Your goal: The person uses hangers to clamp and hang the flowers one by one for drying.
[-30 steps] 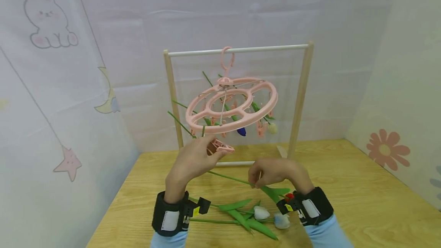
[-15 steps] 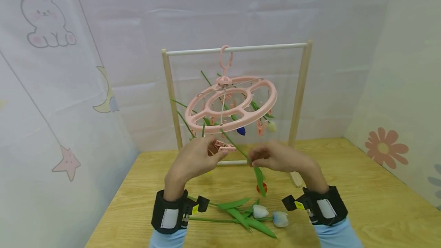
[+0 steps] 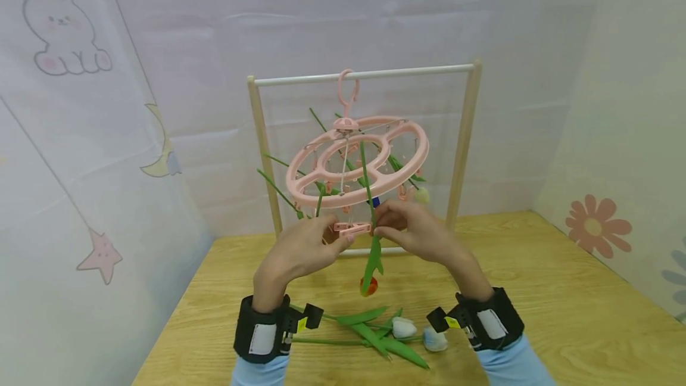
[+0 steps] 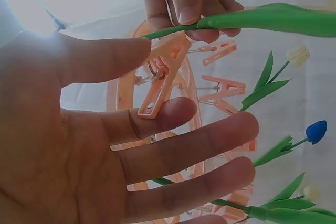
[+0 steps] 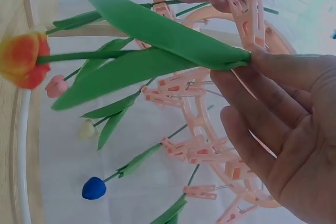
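Observation:
My left hand (image 3: 297,252) pinches a pink clothespin (image 3: 356,230) between thumb and index finger, its other fingers spread in the left wrist view. This clothespin hangs at the front of a round pink clip hanger (image 3: 343,200). Close beside it, my right hand (image 3: 415,231) pinches the stem of an artificial tulip (image 5: 26,59) with a red and yellow bloom. The tulip is upside down, bloom low and stem end rising in front of the hanger. In the left wrist view the green stem (image 4: 170,31) crosses right at the clothespin's tip.
Other tulips, among them a blue one (image 5: 94,188) and a cream one (image 4: 298,55), hang from the hanger's clips. The hanger hooks over a white rod (image 3: 407,72) on a wooden stand (image 3: 465,136). White and pale blue tulips (image 3: 404,327) lie on the wooden table (image 3: 509,290) in front.
My right hand has lifted the red tulip from low over the table, up and left to the clothespin, turning its stem upright. The left hand stays nearly in place, holding the clothespin.

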{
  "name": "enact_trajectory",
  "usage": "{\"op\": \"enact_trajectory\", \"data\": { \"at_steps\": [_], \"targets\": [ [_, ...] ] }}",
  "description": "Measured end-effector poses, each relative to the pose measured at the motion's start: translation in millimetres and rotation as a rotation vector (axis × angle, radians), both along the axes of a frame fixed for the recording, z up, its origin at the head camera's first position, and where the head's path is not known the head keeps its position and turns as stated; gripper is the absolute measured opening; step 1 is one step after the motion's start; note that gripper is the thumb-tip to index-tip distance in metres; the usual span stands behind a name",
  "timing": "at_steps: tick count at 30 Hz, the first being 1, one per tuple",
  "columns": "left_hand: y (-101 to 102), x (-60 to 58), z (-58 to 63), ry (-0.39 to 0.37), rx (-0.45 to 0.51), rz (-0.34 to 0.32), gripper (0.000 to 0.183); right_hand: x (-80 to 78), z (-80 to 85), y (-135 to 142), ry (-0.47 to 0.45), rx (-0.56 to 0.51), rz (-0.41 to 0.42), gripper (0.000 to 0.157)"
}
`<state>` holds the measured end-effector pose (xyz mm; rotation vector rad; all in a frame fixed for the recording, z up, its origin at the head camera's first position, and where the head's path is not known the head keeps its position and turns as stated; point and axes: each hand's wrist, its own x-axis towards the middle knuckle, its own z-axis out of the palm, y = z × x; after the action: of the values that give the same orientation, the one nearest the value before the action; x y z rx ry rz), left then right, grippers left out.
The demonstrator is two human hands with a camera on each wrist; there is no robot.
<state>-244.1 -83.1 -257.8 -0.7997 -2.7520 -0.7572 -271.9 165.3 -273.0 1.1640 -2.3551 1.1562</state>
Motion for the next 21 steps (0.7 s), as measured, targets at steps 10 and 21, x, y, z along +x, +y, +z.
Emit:
{"op": "enact_trajectory", "data": {
  "at_steps": [10, 21],
  "targets": [
    [-2.9, -5.5, -0.6, 0.009, 0.035, -0.073, 0.026, -1.0, -0.7, -1.5, -0.031, -0.026, -0.007, 0.021],
    [-2.1, -6.2, 1.4, -0.009, 0.107, -0.18, 0.024, 0.8, 0.8, -3.2, -0.044, -0.036, -0.025, 0.021]
  ]
}}
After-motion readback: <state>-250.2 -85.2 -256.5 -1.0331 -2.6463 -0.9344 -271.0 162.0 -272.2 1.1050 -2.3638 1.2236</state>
